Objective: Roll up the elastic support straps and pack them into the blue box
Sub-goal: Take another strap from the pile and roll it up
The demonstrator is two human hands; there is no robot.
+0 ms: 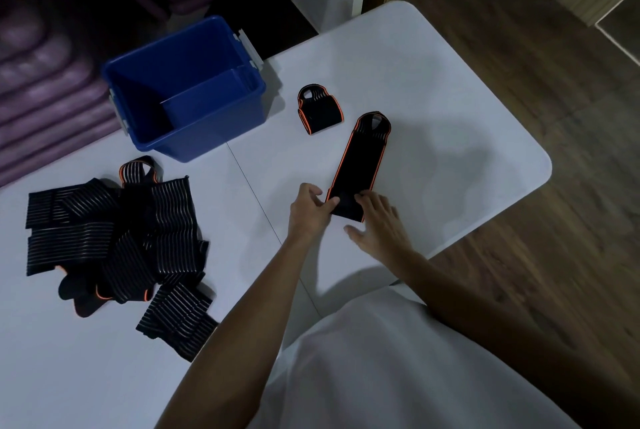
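A black strap with orange edging lies stretched out flat on the white table, its looped end pointing away from me. My left hand pinches the strap's near end from the left. My right hand rests on the same end from the right, with fingers laid over the fabric and the thumb on the table. A rolled strap sits beyond, between the flat strap and the blue box. The box stands open, and no straps show inside it.
A loose heap of several black striped straps lies on the table's left side. The table's rounded right edge drops to a wooden floor. Stacked purple mats sit behind the box at far left.
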